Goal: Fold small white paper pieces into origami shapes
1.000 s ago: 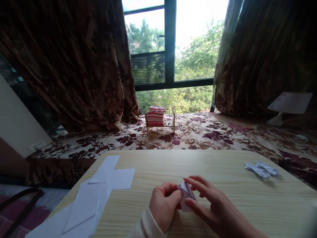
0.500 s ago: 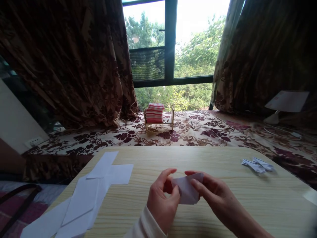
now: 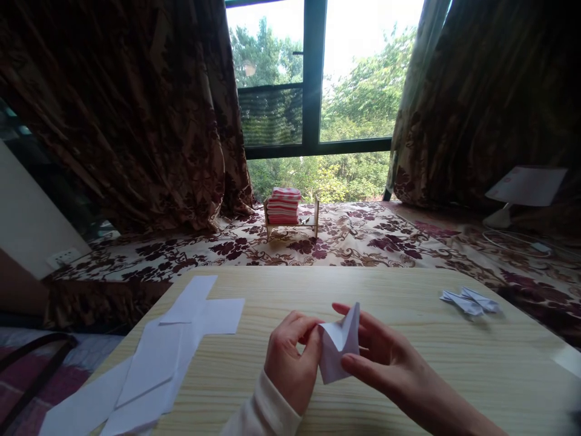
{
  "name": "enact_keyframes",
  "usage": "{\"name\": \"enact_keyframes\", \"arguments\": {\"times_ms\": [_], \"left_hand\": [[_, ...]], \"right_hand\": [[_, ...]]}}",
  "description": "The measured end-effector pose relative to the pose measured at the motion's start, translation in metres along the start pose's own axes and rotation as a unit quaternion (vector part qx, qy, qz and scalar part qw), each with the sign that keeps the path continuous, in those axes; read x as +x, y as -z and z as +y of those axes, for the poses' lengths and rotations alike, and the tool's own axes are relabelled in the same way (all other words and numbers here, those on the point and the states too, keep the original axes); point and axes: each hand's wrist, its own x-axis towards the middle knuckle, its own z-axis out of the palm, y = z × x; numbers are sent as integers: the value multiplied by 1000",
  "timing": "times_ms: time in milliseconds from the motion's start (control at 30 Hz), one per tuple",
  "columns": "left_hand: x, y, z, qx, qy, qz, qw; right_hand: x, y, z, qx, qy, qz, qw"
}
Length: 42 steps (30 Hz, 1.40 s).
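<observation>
A small folded piece of white paper (image 3: 334, 357) is held between my two hands above the table. It stands partly opened, with a V-shaped dip along its top and a pointed corner rising at the right. My left hand (image 3: 293, 357) pinches its left edge between thumb and forefinger. On the other side, my right hand (image 3: 381, 357) has its thumb on the front of the paper and its fingers behind, partly hidden. Several folded white paper pieces (image 3: 469, 301) lie together at the table's right.
The pale wooden table (image 3: 254, 375) carries overlapping white paper sheets (image 3: 152, 357) on its left. Beyond it, a floral-covered ledge (image 3: 354, 239) holds a small stand with folded red-and-white cloths (image 3: 284, 207) and a white lamp (image 3: 524, 188). Patterned curtains (image 3: 181, 121) flank the window.
The paper was flatter and now bends into a V, its right corner raised. My left hand's fingers have closed in at its upper left edge; my right fingers have spread behind it.
</observation>
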Motion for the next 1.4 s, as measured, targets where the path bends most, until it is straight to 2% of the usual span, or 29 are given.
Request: {"name": "enact_keyframes", "arguments": {"times_ms": [67, 133, 200, 367, 500, 700, 800, 900, 1033, 1167, 1233, 1333, 1400], "left_hand": [[2, 0, -1, -90, 84, 1, 992], [5, 0, -3, -178, 172, -10, 969], [7, -1, -6, -226, 226, -21, 947], [8, -2, -10, -256, 271, -24, 928], [7, -3, -9, -231, 263, -33, 936], [4, -3, -7, -122, 213, -41, 969], [-1, -1, -9, -28, 162, -50, 985], [-6, 2, -12, 103, 63, -49, 991], [-15, 2, -19, 185, -33, -37, 982], [-17, 2, -28, 229, -78, -31, 970], [-16, 6, -30, 266, -103, -23, 958], [-20, 17, -25, 317, -193, 41, 928], [-27, 23, -20, 326, -263, 63, 906]], "right_hand": [[1, 0, 1, 13, 7, -5, 1000], [2, 1, 0, 5, 10, 3, 1000], [4, 3, -2, -24, 9, 6, 1000], [6, 3, -4, -54, 3, -5, 999], [6, 4, -5, -50, -9, -7, 999], [9, 15, -2, -85, -16, 81, 993], [5, 16, 4, -118, -21, 61, 991], [-2, 12, 7, -204, -7, 55, 977], [-10, 7, 9, -348, 32, 58, 935], [-12, 4, 24, -490, 73, 63, 866], [-12, 4, 33, -529, 90, 64, 841], [-11, 3, 42, -553, 111, 70, 823], [-10, 3, 45, -559, 118, 74, 818]]}}
